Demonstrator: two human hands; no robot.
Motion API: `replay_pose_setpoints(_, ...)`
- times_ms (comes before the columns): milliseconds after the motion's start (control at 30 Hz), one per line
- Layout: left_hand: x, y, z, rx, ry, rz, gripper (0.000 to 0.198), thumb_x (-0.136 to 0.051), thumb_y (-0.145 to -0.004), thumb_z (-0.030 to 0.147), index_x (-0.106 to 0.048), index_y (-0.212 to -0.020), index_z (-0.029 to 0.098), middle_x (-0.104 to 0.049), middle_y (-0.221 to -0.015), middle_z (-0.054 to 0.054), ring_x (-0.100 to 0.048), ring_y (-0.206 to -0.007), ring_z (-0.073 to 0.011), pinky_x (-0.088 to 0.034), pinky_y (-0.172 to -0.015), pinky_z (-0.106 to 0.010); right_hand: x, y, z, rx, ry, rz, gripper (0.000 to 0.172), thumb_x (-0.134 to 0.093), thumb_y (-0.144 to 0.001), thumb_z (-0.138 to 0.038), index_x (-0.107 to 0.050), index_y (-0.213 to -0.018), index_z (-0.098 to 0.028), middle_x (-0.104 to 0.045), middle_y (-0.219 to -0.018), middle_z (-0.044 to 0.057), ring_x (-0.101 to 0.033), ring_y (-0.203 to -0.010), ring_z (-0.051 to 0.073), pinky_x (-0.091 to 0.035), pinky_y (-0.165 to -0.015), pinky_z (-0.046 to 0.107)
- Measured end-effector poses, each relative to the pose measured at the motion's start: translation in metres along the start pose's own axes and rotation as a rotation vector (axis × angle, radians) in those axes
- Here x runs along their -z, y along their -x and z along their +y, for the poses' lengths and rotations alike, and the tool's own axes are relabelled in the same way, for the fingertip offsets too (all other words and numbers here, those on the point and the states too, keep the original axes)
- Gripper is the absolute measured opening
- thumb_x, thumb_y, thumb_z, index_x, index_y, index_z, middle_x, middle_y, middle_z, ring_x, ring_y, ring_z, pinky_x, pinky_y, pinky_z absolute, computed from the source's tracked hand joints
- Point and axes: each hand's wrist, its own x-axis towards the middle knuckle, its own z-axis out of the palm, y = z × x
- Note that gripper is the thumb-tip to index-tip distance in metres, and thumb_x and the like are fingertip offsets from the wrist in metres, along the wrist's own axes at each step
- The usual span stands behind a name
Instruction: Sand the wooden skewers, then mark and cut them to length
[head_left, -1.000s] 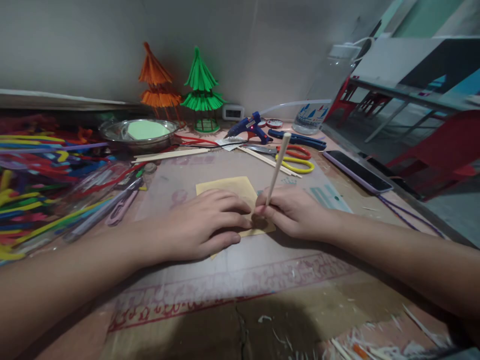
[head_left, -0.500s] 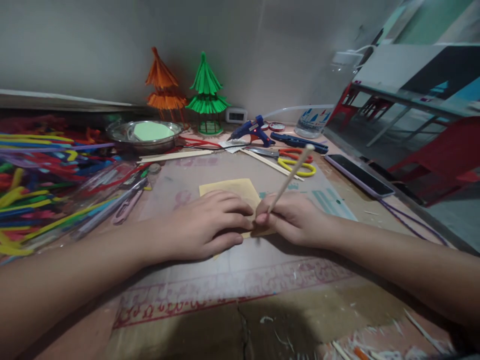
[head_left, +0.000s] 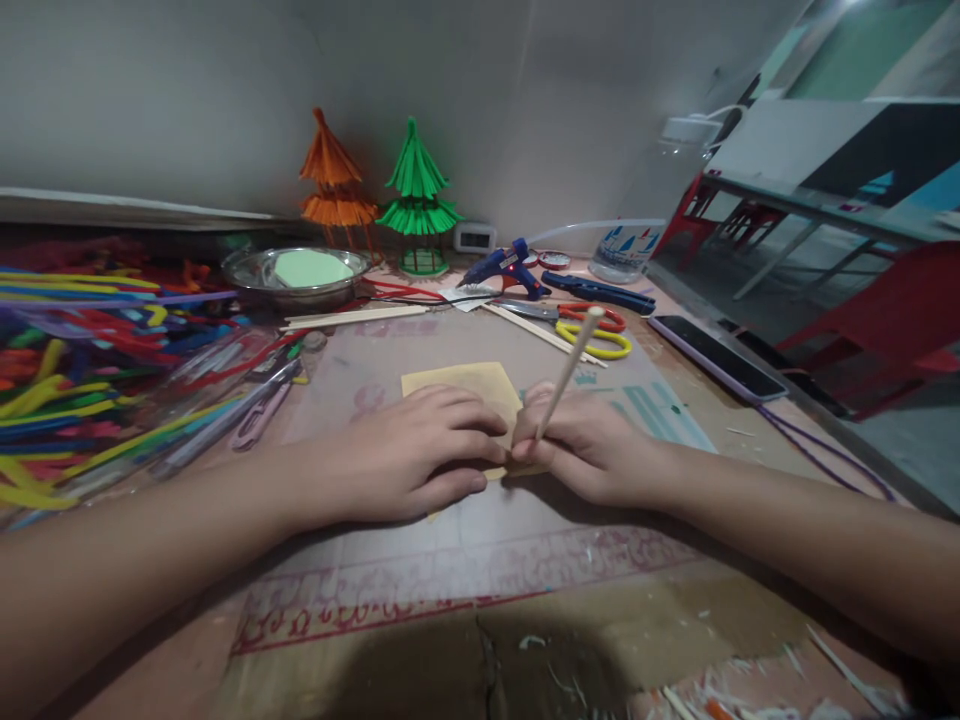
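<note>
My left hand (head_left: 442, 445) lies flat with its fingers stretched over a yellow sheet (head_left: 461, 376), covering much of it. My right hand (head_left: 589, 440) is closed round a thin wooden stick (head_left: 570, 370), which leans with its upper end to the right. Its lower end is hidden by my fingers over the sheet's right edge. Under the sheet lies a translucent plastic mat (head_left: 360, 550) with red and green print.
Behind stand scissors (head_left: 615, 340), a blue glue gun (head_left: 510, 270), a metal bowl (head_left: 300, 295) with green pieces, and an orange (head_left: 334, 195) and a green model tower (head_left: 416, 200). Colourful pipe cleaners (head_left: 82, 380) pile up left; a phone (head_left: 716, 355) lies right.
The stick's upper end has shifted a little left and down in my right hand. My left hand stays in place on the sheet. The view has tilted slightly.
</note>
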Motion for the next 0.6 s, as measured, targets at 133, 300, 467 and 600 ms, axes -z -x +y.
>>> replay_pose_setpoints(133, -0.0001, 0.0015, 0.0003, 0.004, -0.016, 0.013, 0.028, -0.053, -0.102, 0.033, -0.070, -0.123, 0.022, -0.067, -0.133, -0.011, -0.059, -0.128, -0.0282, -0.045, -0.112, -0.047, -0.0007, -0.0007, 0.0029, -0.035, 0.052, 0.012, 0.029, -0.047, -0.103, -0.024, -0.063, -0.079, -0.018, -0.068, -0.071, 0.005, -0.060, -0.069, 0.018, -0.046, -0.075, 0.032)
replay_pose_setpoints(300, 0.0003, 0.0007, 0.0003, -0.001, -0.002, 0.006, 0.028, -0.054, -0.102, 0.032, -0.070, -0.123, 0.023, -0.068, -0.129, -0.011, -0.060, -0.124, -0.0270, -0.047, -0.110, -0.047, -0.0021, -0.0009, 0.0048, 0.073, -0.057, 0.045, 0.024, -0.048, -0.103, -0.024, -0.063, -0.085, -0.020, -0.069, -0.073, 0.002, -0.061, -0.070, 0.016, -0.048, -0.081, 0.033)
replay_pose_setpoints(467, 0.0014, 0.0000, 0.0007, 0.004, -0.008, -0.003, 0.028, -0.052, -0.103, 0.033, -0.069, -0.123, 0.023, -0.066, -0.135, -0.011, -0.058, -0.128, -0.0268, -0.044, -0.113, -0.046, -0.0008, -0.0004, 0.0035, -0.022, 0.045, 0.017, 0.028, -0.048, -0.103, -0.023, -0.063, -0.080, -0.018, -0.068, -0.071, 0.005, -0.060, -0.067, 0.017, -0.046, -0.073, 0.032)
replay_pose_setpoints(600, 0.0012, 0.0005, 0.0010, 0.006, -0.008, -0.016, 0.027, -0.053, -0.102, 0.032, -0.069, -0.122, 0.023, -0.068, -0.130, -0.011, -0.059, -0.125, -0.0266, -0.045, -0.111, -0.045, -0.0019, -0.0018, 0.0006, 0.046, -0.056, 0.017, 0.026, -0.048, -0.103, -0.022, -0.065, -0.084, -0.018, -0.071, -0.075, 0.004, -0.063, -0.073, 0.017, -0.047, -0.080, 0.032)
